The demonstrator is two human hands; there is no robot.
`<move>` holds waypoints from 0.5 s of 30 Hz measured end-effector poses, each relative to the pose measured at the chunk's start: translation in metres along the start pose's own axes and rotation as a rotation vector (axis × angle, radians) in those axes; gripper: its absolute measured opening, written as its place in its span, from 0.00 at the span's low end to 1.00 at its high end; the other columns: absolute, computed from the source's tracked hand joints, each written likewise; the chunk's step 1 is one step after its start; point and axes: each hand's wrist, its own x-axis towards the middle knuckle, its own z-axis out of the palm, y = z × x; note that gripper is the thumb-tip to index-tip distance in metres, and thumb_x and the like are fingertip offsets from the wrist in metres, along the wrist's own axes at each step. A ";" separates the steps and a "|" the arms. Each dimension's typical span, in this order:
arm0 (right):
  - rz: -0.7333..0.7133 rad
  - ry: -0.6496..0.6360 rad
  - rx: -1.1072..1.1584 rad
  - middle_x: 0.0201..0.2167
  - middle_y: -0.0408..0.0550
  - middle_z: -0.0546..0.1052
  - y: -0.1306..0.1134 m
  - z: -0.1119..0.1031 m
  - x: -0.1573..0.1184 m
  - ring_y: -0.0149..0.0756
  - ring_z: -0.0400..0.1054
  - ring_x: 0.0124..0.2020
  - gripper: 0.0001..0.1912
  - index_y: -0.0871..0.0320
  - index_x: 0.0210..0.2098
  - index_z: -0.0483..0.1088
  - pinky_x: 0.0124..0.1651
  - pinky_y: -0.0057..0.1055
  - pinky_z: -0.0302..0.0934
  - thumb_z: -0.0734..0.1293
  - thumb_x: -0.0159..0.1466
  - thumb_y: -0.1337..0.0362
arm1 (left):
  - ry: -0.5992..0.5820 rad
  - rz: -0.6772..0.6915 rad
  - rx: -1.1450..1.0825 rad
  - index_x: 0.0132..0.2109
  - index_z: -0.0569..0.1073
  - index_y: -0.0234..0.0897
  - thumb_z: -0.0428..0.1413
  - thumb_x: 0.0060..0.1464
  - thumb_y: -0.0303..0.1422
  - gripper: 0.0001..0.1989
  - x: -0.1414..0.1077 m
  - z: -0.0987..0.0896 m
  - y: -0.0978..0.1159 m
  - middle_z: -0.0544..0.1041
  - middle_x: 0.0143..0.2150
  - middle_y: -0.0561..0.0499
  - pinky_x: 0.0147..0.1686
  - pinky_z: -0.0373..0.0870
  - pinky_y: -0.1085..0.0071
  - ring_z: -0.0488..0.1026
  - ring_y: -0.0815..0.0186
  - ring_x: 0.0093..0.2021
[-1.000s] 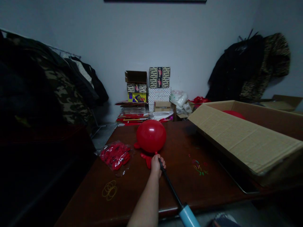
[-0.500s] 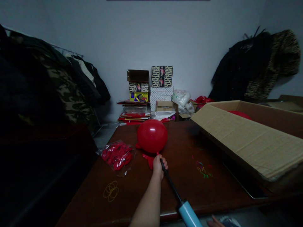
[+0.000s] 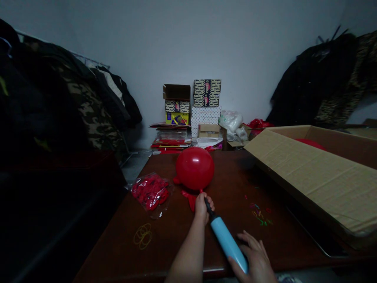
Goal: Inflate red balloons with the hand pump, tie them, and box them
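A blown-up red balloon (image 3: pixel 194 169) stands above the table, its neck running down into my left hand (image 3: pixel 202 206). That hand is closed around the neck and the black front end of a light-blue balloon pump (image 3: pixel 227 239). My right hand (image 3: pixel 255 259) is at the rear of the pump's blue barrel, thumb on one side and fingers on the other, gripping it loosely. A limp red balloon (image 3: pixel 191 199) lies just beyond my left hand. To the left is a clear plastic bag (image 3: pixel 151 192) of red balloons.
Yellow rubber bands (image 3: pixel 143 236) lie at the table's left; small coloured bands (image 3: pixel 260 215) lie at its right. A large open cardboard box (image 3: pixel 309 177) with something red inside occupies the right side. Stacked boxes (image 3: pixel 206 106) stand by the wall, and coats (image 3: pixel 88 102) hang at left.
The blue barrel has slid up the dark rod toward my left hand, covering most of it. My right hand has come into view on the barrel. The view has shifted slightly.
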 end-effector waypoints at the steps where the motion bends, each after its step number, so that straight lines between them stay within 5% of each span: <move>1: 0.006 -0.002 0.005 0.55 0.53 0.67 -0.004 -0.003 0.004 0.52 0.54 0.60 0.19 0.54 0.38 0.73 0.60 0.59 0.40 0.60 0.56 0.50 | -0.001 0.001 -0.001 0.28 0.56 0.41 0.53 0.43 0.40 0.13 0.001 0.000 0.000 0.59 0.15 0.61 0.12 0.47 0.79 0.55 0.75 0.12; 8: 0.040 0.102 -0.092 0.55 0.55 0.66 -0.011 -0.003 0.003 0.53 0.52 0.61 0.25 0.55 0.42 0.70 0.60 0.60 0.38 0.63 0.51 0.45 | 0.014 0.014 0.049 0.28 0.56 0.41 0.52 0.44 0.41 0.12 0.003 0.001 -0.001 0.59 0.14 0.61 0.11 0.47 0.78 0.54 0.74 0.11; 15: 0.011 0.025 -0.129 0.51 0.56 0.70 -0.003 0.007 -0.005 0.54 0.55 0.59 0.23 0.57 0.39 0.71 0.60 0.61 0.39 0.63 0.52 0.47 | 0.022 0.022 0.055 0.27 0.55 0.41 0.50 0.44 0.39 0.11 -0.001 0.003 0.001 0.58 0.14 0.61 0.11 0.46 0.79 0.54 0.74 0.10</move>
